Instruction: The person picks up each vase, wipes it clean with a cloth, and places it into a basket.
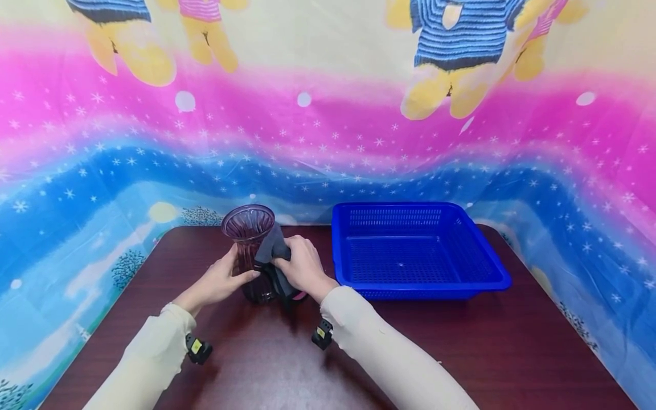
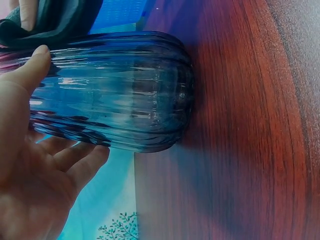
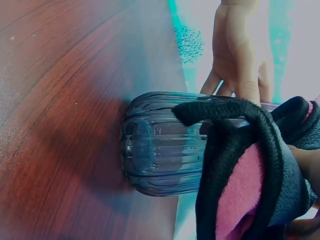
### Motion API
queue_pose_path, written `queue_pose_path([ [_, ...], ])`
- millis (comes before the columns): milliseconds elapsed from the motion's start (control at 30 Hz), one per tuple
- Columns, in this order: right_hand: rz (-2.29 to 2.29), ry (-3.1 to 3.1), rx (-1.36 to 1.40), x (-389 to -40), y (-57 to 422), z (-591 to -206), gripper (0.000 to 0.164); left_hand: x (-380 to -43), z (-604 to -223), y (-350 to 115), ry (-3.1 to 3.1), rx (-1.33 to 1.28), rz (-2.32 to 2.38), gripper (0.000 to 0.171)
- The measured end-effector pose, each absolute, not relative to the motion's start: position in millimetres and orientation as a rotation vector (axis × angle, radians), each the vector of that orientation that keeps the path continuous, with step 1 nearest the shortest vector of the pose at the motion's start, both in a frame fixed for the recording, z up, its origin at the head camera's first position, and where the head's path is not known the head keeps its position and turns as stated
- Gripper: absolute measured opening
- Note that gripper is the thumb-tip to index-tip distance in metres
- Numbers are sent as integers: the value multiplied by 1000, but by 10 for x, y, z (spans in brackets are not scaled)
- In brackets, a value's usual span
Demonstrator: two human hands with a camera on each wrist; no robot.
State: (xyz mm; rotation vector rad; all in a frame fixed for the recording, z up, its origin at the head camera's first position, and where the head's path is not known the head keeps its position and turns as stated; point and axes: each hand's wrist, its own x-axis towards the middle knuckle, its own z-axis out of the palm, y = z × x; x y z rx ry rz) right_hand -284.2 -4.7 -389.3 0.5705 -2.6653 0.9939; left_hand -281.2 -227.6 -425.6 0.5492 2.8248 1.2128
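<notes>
A ribbed, purple-tinted glass vase point(image 1: 247, 256) with a flared rim stands upright on the table, left of the blue basket. My left hand point(image 1: 217, 279) holds its side, thumb across the front and fingers behind, as the left wrist view shows around the clear body point(image 2: 125, 90). In my right hand point(image 1: 304, 267) is a bunched grey cloth point(image 1: 269, 247), pressed to the vase's right side just below the rim. The right wrist view shows the cloth's pink underside point(image 3: 245, 172) and dark edging hanging over the glass. Part of the right hand's fingers is hidden by the cloth.
A blue perforated plastic basket point(image 1: 420, 287) sits at the back right of the dark reddish-brown wooden table point(image 1: 287, 364). Behind the table hangs a printed backdrop point(image 1: 318, 136) with bears and snowflakes. Each wrist carries a small black camera point(image 1: 199, 348).
</notes>
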Motion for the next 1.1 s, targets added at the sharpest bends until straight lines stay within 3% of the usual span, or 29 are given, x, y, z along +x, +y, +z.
queue_pose_path([
  [267,1092,-2666,537,-2809,-39,-3908,28,-2802,-4250,-2281,2841,543,1202,93],
  [833,1120,-2688,540,-2830,-10,-4040,17,-2812,-4278,-2282,2848,573,1217,90],
  [1100,1105,-2715,517,-2825,4,-4090,22,-2810,-4271,-2282,2859,569,1203,89],
])
